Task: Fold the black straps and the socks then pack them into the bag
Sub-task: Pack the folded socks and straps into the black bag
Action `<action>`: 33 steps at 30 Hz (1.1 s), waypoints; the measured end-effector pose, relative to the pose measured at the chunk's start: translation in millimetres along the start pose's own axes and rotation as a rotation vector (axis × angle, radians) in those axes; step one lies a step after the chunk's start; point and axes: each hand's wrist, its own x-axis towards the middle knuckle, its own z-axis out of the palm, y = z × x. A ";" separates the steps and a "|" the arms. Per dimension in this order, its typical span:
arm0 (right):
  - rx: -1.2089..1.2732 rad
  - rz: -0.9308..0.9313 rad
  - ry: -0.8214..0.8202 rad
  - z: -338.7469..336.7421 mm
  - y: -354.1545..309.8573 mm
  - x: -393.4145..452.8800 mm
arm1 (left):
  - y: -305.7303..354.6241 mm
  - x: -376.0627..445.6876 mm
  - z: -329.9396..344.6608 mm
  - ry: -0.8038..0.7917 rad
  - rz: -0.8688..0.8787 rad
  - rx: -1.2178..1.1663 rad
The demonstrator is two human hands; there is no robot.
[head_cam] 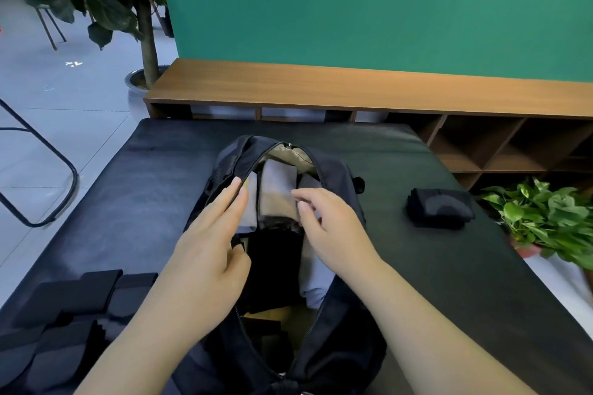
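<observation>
Black bag (340, 176) unzipped wide, grey folded socks (277, 199) inside, both hands loose-fingered, gripping nothing

The bag's (231, 157) near end and the black straps (64, 314) run off the bottom edge.

Bag mouth crowded, tabletop open at frame right
Folded socks (277, 192) fill the bag (340, 314) opening; only a black bundle (439, 207) interrupts the table (417, 266).
</observation>
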 end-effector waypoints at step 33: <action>-0.536 0.889 -0.054 -81.1 222.0 29.2 | 18.1 32.0 46.9 -0.031 -0.037 0.190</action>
